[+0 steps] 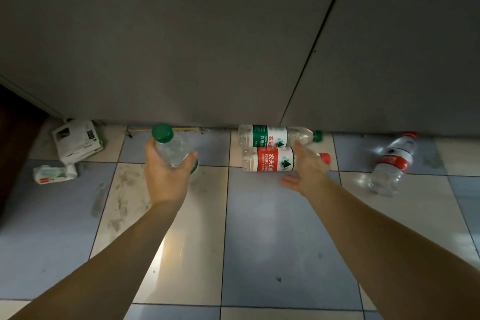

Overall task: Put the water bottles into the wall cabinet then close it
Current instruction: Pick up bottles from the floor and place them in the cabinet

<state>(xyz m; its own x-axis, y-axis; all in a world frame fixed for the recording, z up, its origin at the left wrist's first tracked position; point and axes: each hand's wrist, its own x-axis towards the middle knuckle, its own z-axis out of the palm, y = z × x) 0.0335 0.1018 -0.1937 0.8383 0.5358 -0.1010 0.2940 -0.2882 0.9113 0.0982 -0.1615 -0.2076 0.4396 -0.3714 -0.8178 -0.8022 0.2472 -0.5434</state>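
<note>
Bottles lying all over the floor (259, 228) here, right at the foot of the grey cabinet (166, 41), its doors sitting flush w/ just a thin seam showing btwn panels. L hand (166, 174) is gripping a green-cap bottle (170, 147), fingers and thumb curling round the clear body, cap pointing up and slightly away, bottle held off the tiles. R hand (306, 171) is reaching out w/ fingers straight and spread, palm facing left, thumb sticking out to the side; it's sitting in front of the neck end of the red-label bottle (270, 162), can't tell if it's actually touching. That one's lying on its side, red cap to the right. Just behind it, touching or nearly, a green-label bottle (275, 135) is lying parallel against the cabinet base, green cap to the right too. Further right, well apart, another red-label bottle (392, 163) is lying tilted, cap toward the cabinet, looking blurred. Over on the left by the cabinet corner, a crumpled white carton (78, 139) and a small white packet (53, 174) are sitting on the tiles. Both forearms bare, stretching fwd from the bottom of view.
</note>
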